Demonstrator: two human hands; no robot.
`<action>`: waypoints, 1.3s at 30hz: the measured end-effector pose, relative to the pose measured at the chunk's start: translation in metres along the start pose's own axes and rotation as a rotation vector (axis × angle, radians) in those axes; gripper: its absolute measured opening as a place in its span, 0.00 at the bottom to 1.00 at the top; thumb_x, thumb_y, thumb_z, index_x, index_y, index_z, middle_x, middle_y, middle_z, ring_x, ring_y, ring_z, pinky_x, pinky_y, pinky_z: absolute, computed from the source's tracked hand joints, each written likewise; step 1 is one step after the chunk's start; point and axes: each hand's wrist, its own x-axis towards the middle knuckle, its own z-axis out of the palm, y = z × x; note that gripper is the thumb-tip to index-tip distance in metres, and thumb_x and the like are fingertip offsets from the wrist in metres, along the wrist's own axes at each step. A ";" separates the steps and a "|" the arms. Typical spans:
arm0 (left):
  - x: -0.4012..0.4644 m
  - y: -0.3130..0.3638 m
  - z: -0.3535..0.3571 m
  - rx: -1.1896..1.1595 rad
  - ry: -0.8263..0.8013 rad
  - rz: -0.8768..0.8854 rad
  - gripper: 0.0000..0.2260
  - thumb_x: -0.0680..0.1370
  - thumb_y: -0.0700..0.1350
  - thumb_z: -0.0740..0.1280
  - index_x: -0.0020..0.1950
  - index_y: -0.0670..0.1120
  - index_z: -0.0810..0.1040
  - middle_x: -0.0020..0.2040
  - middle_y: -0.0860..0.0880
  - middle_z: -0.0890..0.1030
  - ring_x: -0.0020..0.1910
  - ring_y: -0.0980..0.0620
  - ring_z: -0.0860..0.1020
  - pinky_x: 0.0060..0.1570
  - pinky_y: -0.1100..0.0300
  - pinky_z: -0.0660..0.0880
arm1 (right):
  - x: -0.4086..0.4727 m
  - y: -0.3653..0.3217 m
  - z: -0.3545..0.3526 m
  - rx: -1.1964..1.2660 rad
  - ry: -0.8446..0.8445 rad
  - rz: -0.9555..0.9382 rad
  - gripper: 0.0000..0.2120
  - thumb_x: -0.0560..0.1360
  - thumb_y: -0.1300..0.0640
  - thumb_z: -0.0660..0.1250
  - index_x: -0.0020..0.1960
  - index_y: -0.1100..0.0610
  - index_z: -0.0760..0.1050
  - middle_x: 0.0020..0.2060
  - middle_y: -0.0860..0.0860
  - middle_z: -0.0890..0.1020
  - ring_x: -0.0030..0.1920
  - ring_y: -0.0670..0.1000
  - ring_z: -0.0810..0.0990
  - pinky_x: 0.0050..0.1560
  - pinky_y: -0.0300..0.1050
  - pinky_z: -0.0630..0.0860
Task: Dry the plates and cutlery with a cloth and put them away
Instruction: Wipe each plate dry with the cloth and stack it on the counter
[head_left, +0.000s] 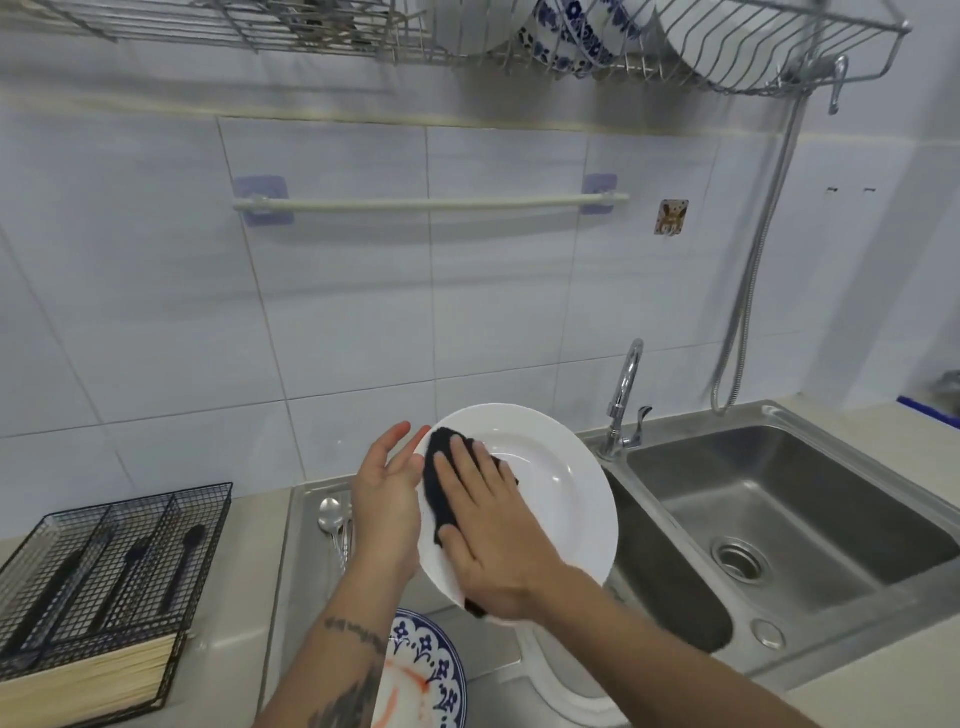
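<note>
left hand (387, 499): I steady the white plate (550, 488) at its rim, fingers straight
right hand (488, 525): flat, pressing dark cloth (441, 467) onto the plate

Home kitchen: sink (779, 499), dish rack (623, 57).

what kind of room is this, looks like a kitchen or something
Most likely a home kitchen, at the washing-up spot. A stainless steel double sink with a faucet sits below a tiled wall, a wire dish rack overhead holds plates, and a black mesh cutlery tray stands on the counter.
</note>
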 end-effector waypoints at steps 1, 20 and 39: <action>-0.001 0.000 0.002 -0.009 -0.009 -0.009 0.18 0.81 0.33 0.61 0.65 0.51 0.78 0.57 0.49 0.84 0.58 0.49 0.82 0.60 0.50 0.78 | 0.008 0.007 -0.003 -0.051 0.032 0.006 0.33 0.78 0.48 0.49 0.79 0.52 0.40 0.78 0.50 0.39 0.76 0.50 0.33 0.76 0.55 0.40; 0.002 0.011 -0.009 -0.072 0.074 0.035 0.17 0.80 0.33 0.62 0.63 0.51 0.78 0.57 0.54 0.85 0.55 0.50 0.83 0.50 0.52 0.80 | -0.031 0.045 -0.020 -0.211 -0.031 0.133 0.33 0.77 0.46 0.48 0.79 0.54 0.44 0.78 0.51 0.44 0.77 0.54 0.38 0.76 0.55 0.40; 0.000 0.016 -0.001 -0.082 0.103 0.057 0.18 0.79 0.33 0.63 0.64 0.51 0.78 0.56 0.54 0.84 0.56 0.49 0.82 0.51 0.50 0.81 | -0.007 0.072 -0.048 -0.352 0.029 0.217 0.32 0.77 0.47 0.48 0.79 0.53 0.45 0.78 0.52 0.45 0.77 0.57 0.41 0.76 0.57 0.40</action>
